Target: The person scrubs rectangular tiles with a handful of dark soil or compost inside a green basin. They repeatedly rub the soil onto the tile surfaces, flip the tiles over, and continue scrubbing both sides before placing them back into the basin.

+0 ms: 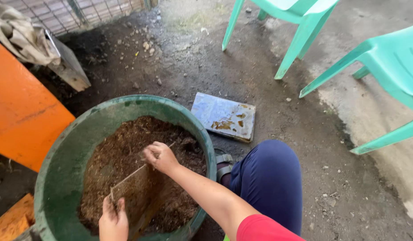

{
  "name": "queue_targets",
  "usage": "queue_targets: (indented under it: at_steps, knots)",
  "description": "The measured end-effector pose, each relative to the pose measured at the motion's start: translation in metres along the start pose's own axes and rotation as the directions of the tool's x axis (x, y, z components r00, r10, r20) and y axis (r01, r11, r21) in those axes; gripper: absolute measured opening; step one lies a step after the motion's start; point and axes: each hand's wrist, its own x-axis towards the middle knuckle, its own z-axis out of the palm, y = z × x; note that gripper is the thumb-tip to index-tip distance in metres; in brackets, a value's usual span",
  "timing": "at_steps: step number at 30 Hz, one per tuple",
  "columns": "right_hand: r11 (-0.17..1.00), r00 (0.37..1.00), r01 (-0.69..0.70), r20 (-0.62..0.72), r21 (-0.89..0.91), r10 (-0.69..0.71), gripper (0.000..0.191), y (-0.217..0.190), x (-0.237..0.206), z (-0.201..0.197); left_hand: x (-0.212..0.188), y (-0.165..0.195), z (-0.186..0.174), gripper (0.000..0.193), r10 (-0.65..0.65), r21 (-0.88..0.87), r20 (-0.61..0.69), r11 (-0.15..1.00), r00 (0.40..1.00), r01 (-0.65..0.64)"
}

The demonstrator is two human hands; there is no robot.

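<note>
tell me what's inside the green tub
The green tub holds brown crumbly soil; both hands hold a flat sheet pushed into it. The tub's bottom is hidden under the soil.

Dark dirt floor [278, 116], green tub [59, 178], flat grey slab [224, 117], two turquoise chairs [304, 27], scattered pebbles [148, 47]

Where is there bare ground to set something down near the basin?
Bare dirt lies between the green basin, the flat metal tile and the teal chairs. Left is crowded by the orange board; both hands fill the basin.
</note>
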Motion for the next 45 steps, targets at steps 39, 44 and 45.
queue_targets:
  at_steps: [39, 44, 45]
  knots:
    - [0.991, 0.988, -0.009, 0.154, 0.132, -0.012, 0.035, 0.016, -0.004, 0.048, -0.051, 0.003, -0.02, 0.059, -0.174, -0.259, 0.117, 0.945, 0.978, 0.199]
    - [0.995, 0.989, -0.103, -0.104, 0.013, 0.104, 0.031, 0.104, 0.009, 0.002, -0.058, -0.051, -0.023, 0.06, -0.106, -0.368, 0.241, 0.91, 0.965, 0.192]
    - [0.98, 0.971, -0.173, -0.148, 0.1, 0.187, 0.032, 0.119, 0.011, 0.002, -0.06, -0.057, -0.023, 0.06, -0.126, -0.287, 0.274, 0.936, 0.954, 0.206]
